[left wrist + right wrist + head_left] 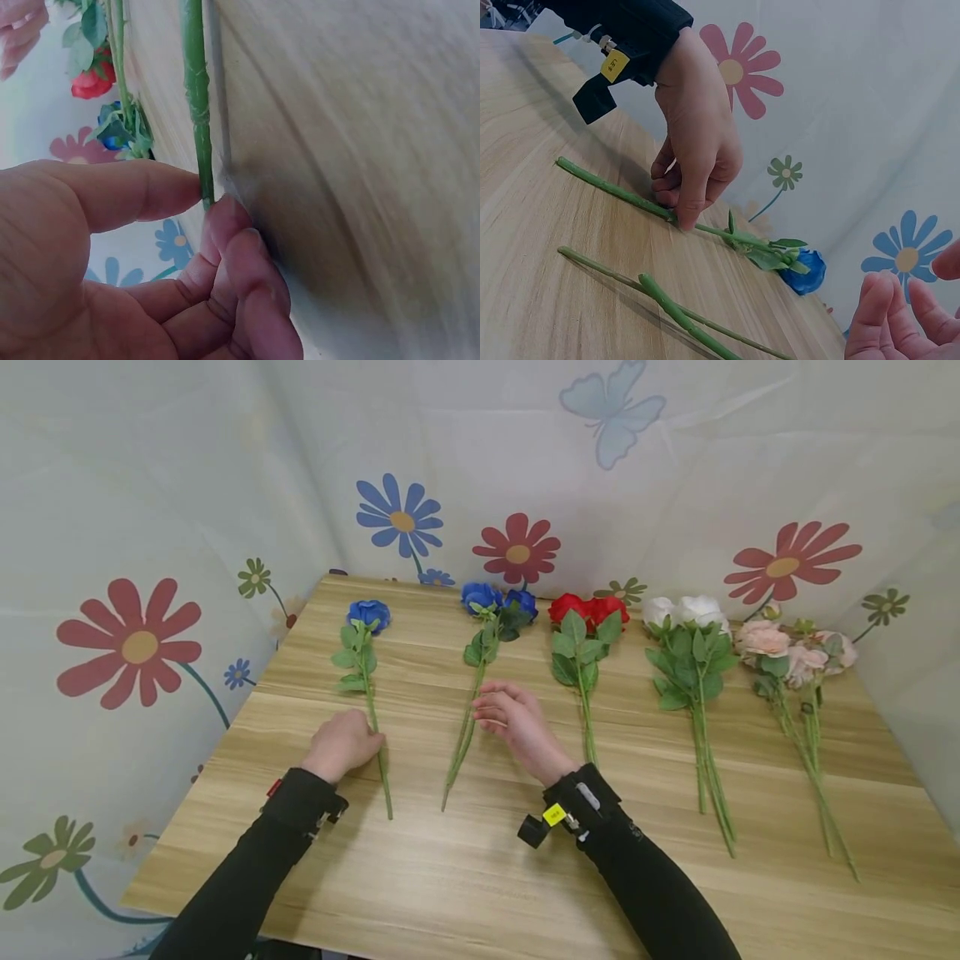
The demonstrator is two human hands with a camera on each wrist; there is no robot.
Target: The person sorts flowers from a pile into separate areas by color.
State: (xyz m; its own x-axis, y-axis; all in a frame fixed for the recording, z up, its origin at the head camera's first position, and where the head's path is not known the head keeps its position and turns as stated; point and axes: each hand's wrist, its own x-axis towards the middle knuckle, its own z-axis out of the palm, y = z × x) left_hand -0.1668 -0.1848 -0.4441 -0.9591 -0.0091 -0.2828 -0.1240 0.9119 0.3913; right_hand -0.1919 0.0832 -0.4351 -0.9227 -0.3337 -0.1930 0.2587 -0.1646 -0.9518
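Observation:
On the left of the table lies a single blue rose [369, 615] with a green leafy stem. My left hand [341, 746] pinches that stem between thumb and index finger; the left wrist view shows the grip on the green stem [196, 97] up close. To its right, two blue roses [482, 597] lie together, their lower stems crossing in the right wrist view. Over the table just right of those stems hovers my right hand [521, 727], fingers loosely bent with nothing between them. In the right wrist view, its fingertips [877, 296] show at the lower right.
Red roses [588, 612], white roses [697, 612] and pink flowers [798, 656] lie in a row further right, stems toward the person. A pale cloth [465, 435] printed with flowers and a butterfly hangs behind the wooden table [465, 893].

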